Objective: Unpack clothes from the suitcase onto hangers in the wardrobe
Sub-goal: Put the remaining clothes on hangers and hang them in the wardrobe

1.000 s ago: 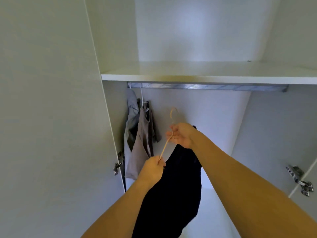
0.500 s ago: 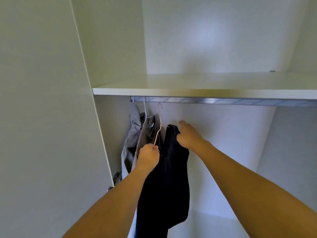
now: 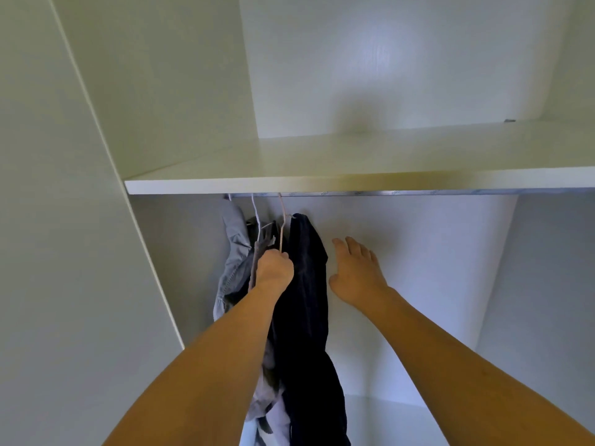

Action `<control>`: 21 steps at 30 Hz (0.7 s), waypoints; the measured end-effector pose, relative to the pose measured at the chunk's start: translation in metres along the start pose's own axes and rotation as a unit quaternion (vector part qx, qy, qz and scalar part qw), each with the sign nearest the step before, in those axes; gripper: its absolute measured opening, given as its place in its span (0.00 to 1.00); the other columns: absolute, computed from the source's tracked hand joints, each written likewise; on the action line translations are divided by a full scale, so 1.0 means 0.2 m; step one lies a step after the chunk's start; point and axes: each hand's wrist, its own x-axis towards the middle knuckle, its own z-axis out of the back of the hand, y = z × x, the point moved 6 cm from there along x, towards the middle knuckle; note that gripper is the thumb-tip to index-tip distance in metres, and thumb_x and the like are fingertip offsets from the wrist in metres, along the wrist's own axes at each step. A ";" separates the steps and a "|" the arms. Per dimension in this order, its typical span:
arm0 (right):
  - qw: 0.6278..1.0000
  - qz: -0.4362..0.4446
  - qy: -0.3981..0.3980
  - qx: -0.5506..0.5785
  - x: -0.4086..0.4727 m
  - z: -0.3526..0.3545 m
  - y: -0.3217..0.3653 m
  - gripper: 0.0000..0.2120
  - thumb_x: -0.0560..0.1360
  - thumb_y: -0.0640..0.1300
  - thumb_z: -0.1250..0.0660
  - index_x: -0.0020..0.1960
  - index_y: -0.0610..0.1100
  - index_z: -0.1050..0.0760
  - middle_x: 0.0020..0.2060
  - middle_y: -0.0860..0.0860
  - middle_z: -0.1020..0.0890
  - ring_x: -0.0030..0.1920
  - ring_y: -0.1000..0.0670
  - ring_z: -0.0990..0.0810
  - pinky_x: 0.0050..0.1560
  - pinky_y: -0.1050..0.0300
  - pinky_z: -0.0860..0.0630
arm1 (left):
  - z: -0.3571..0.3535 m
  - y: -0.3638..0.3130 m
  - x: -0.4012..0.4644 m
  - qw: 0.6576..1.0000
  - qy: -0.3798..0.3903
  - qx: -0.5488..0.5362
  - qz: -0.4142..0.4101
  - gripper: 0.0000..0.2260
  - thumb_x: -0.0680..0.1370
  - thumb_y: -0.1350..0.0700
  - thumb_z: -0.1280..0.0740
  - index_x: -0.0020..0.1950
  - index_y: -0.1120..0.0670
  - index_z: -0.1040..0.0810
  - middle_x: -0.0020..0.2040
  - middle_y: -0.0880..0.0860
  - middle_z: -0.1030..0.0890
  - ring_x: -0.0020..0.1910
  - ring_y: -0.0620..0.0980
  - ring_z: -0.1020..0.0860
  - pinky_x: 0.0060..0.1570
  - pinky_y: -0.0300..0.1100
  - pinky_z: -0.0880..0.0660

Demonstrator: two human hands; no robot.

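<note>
The dark garment (image 3: 306, 300) hung inside the wardrobe on a pale thin hanger (image 3: 282, 231), whose neck ran up to the metal rail (image 3: 402, 192) under the front edge of the white shelf (image 3: 322, 186); the hook itself was hidden by that edge. The left hand (image 3: 273, 268) was curled into a fist, pinching the hanger's lower wire just beside the garment's left side. The right hand (image 3: 355, 272) hovered to the garment's right, fingers straight and slightly spread, holding nothing and apart from the cloth. Grey clothes (image 3: 236, 252) on a white hanger (image 3: 256, 214) crowded the left, close to the wardrobe's left side panel (image 3: 154, 252). Rightward, the rail ran bare towards the right wall (image 3: 547, 284).
</note>
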 end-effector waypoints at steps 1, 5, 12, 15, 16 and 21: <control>1.000 -0.001 0.006 0.002 0.00 -0.03 0.00 0.34 0.77 0.45 0.37 0.78 0.46 0.50 0.76 0.43 0.43 0.75 0.40 0.44 0.76 0.43 0.46 | -0.04 0.02 -0.01 1.000 0.007 -0.028 0.004 0.15 0.84 0.62 0.47 0.66 0.62 0.26 0.62 0.58 0.24 0.61 0.57 0.24 0.61 0.48 0.28; 1.000 -0.005 0.022 -0.001 -0.03 -0.16 -0.01 0.35 0.76 0.45 0.35 0.77 0.45 0.49 0.75 0.43 0.42 0.75 0.40 0.42 0.75 0.43 0.45 | -0.08 0.08 -0.01 0.999 -0.007 -0.046 0.004 0.15 0.84 0.55 0.45 0.60 0.64 0.25 0.56 0.62 0.20 0.55 0.59 0.22 0.47 0.44 0.30; 0.999 -0.023 -0.036 0.033 -0.15 -0.33 0.01 0.32 0.76 0.45 0.34 0.76 0.45 0.44 0.74 0.43 0.39 0.74 0.41 0.40 0.75 0.43 0.43 | -0.06 0.14 -0.19 0.990 -0.099 -0.040 -0.095 0.16 0.83 0.51 0.43 0.68 0.59 0.31 0.61 0.57 0.25 0.59 0.57 0.24 0.56 0.48 0.27; 0.991 0.003 -0.108 0.074 -0.27 -0.37 0.07 0.29 0.73 0.42 0.32 0.73 0.43 0.37 0.72 0.42 0.34 0.72 0.40 0.35 0.72 0.42 0.36 | -0.05 0.24 -0.39 0.973 -0.166 -0.035 -0.158 0.18 0.83 0.52 0.42 0.71 0.58 0.32 0.66 0.54 0.26 0.65 0.52 0.29 0.63 0.42 0.33; 0.988 0.016 -0.127 0.090 -0.32 -0.39 0.09 0.29 0.73 0.41 0.31 0.72 0.43 0.35 0.71 0.42 0.32 0.71 0.40 0.34 0.70 0.42 0.34 | -0.06 0.29 -0.45 0.970 -0.173 -0.027 -0.170 0.17 0.83 0.52 0.42 0.71 0.56 0.32 0.66 0.52 0.26 0.66 0.51 0.29 0.65 0.42 0.34; 0.982 0.073 -0.121 0.123 -0.56 -0.59 0.20 0.29 0.71 0.37 0.30 0.70 0.42 0.32 0.70 0.43 0.31 0.69 0.41 0.31 0.68 0.44 0.29 | -0.12 0.66 -0.68 0.982 -0.141 -0.048 -0.117 0.18 0.82 0.53 0.42 0.72 0.54 0.35 0.67 0.51 0.29 0.66 0.50 0.31 0.66 0.45 0.31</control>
